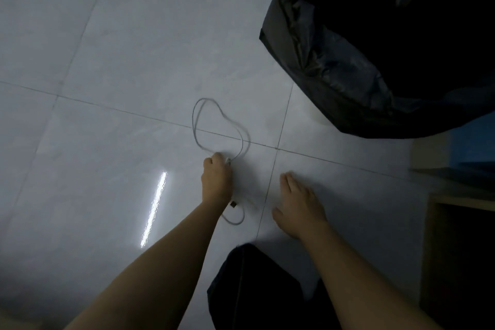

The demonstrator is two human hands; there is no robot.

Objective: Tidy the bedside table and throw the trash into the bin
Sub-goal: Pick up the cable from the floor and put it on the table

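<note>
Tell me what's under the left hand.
A white cable: the left hand grips it, its loop spreads out ahead, and its plug end shows beside the wrist. The stretch beneath the palm is covered.

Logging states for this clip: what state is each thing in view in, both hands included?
Left hand: curled, gripping the cable.
Right hand: open, fingers straight, holding nothing, blurred.
Cable: white, in loose loops, plug end free by the left wrist.
Bin bag: black, crumpled, mouth seems open; inside too dark to tell.
Bedside table: only a corner shows, its shelf opening dark.
</note>
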